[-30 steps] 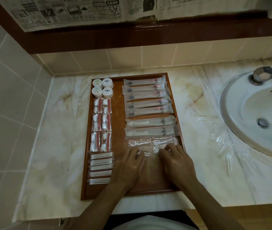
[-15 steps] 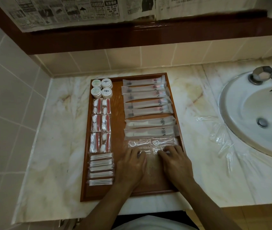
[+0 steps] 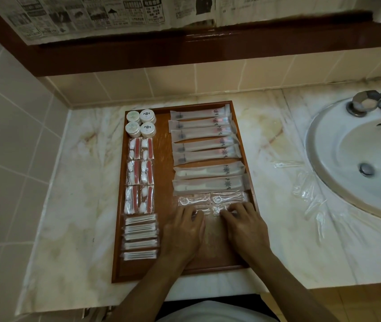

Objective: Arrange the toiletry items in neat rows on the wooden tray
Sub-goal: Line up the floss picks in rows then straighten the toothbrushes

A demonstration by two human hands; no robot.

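**Floss packets squared up on the tray**

On the wooden tray, both hands work the near floss-pick packets — the left hand and right hand lie flat, fingers nearly straight, fingertips pressing the packets rather than gripping, probably to slide them snug under the finished floss row. Toothbrush sleeves fill the tray's far right. Loose packets wait on the bench, right of the tray.

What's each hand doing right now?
Left hand: open, fingertips pressing a floss pick packet.
Right hand: open, fingertips on the neighbouring packet.
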